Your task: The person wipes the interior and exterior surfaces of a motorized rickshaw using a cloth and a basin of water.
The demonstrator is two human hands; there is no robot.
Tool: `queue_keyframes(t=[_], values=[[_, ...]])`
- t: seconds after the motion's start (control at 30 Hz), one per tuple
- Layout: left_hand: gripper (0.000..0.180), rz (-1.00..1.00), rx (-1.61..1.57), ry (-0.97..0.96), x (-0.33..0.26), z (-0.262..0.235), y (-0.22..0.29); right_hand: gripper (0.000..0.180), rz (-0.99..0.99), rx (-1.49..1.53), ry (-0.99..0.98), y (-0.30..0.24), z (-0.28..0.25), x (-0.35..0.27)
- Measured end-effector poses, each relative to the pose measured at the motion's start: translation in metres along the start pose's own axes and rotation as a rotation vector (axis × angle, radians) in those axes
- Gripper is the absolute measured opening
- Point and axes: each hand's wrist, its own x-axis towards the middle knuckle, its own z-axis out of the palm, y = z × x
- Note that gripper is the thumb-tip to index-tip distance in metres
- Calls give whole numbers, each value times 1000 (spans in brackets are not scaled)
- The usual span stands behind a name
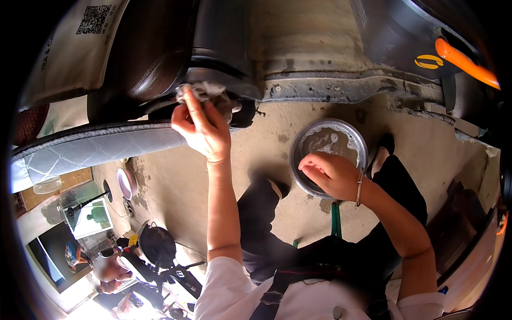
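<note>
My left hand (205,127) is raised at the upper middle, its fingers closed round a wet, greyish cloth (205,90). The cloth is pressed against a dark plastic panel (216,48) of a vehicle. To the right, a round metal basin (294,162) stands on the floor between my feet and contains cloudy water with white suds. Over its near side hangs my right hand (333,173), with the fingers curled together and a bracelet at the wrist. I see nothing in that hand, though its palm is turned away.
The vehicle's beige footwell (301,37) and dirty metal sill (330,88) lie beyond the basin. A grey quilted pad (106,141) juts in at left, below a pale printed bag (80,48). An orange handle (466,61) is at upper right. People and a motor scooter (160,256) are at lower left.
</note>
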Motion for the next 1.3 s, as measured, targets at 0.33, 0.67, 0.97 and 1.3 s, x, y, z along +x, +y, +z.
queue_keyframes(t=[0.33, 0.67, 0.97, 1.3], values=[[60, -234, 343, -410, 54, -5, 36, 22, -80, -173, -103, 0, 5, -12], [36, -489, -611, -629, -49, 4, -7, 23, -161, -154, -58, 0, 0, -8], [47, -1054, -1216, -121, 26, -56, 33, 21, -157, -209, -48, 6, -7, -9], [51, -182, 286, -476, 41, -27, 46, 21, -140, -196, -13, 7, -13, -11]])
